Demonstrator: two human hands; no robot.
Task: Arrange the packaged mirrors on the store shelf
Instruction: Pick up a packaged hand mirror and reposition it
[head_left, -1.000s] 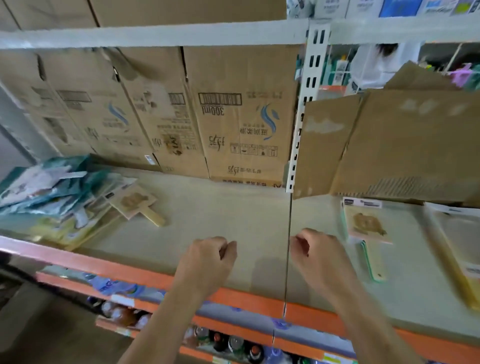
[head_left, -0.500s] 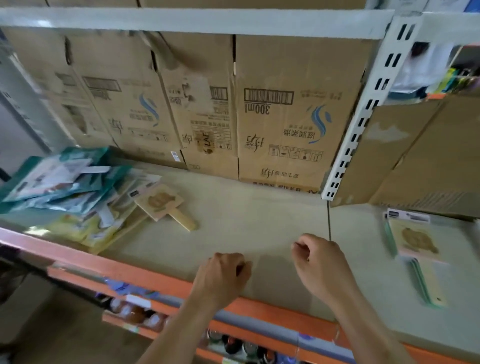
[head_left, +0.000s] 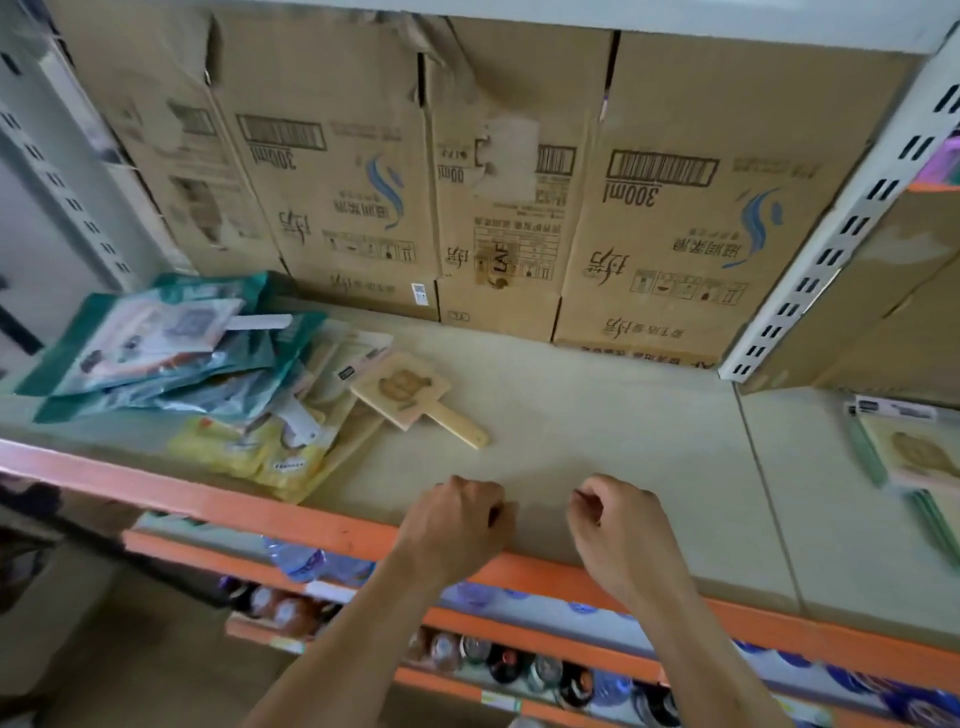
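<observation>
Both hands sit low in the middle of the frame, over the front lip of the shelf (head_left: 597, 410). The left hand (head_left: 457, 525) is balled up with the fingers tucked under and nothing in it. The right hand (head_left: 618, 530) is curled in just the same, thumb against the fingers, also holding nothing. Whether the knuckles rest on the board or float just above it is hard to tell. The paddle mirror (head_left: 402, 391) with a bear print lies flat up and left of the left hand, its handle pointing toward the hands but apart from them. Further left is a loose heap of mirror packets (head_left: 171, 358), teal and yellow, blurred and overlapping. Another mirror stack (head_left: 919, 457) lies at the right edge, partly cut off. Cardboard boxes (head_left: 675, 208) line the back.
</observation>
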